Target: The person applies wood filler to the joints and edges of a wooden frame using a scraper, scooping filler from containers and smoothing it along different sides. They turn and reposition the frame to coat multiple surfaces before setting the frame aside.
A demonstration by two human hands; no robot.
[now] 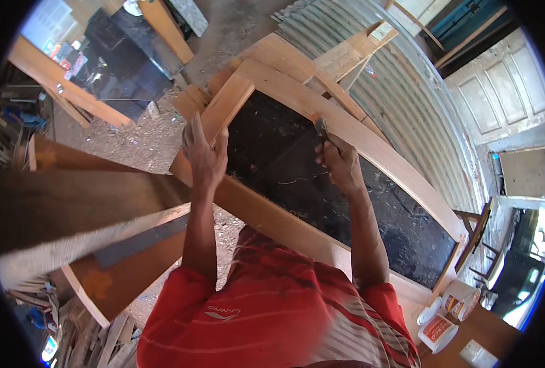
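Note:
A pale wooden frame (401, 165) with a dark panel (278, 159) set inside it lies slantwise in front of me. My right hand (343, 162) is closed around a small putty knife (321, 127), whose blade meets the inner edge of the frame's far rail. Orange-brown filler (314, 116) shows on the wood by the blade tip. My left hand (205, 153) rests on the frame's left end piece, fingers stretched out and thumb apart, with nothing held. Bits of shavings and dust lie scattered over the dark panel.
Two white tubs (438, 333) (461, 300) stand at lower right on a brown board. A thick plank (82, 208) juts in from the left. Corrugated metal sheeting (401, 104) leans beyond the frame. Scrap wood (94, 343) is piled at lower left; a panelled door (502, 92) stands right.

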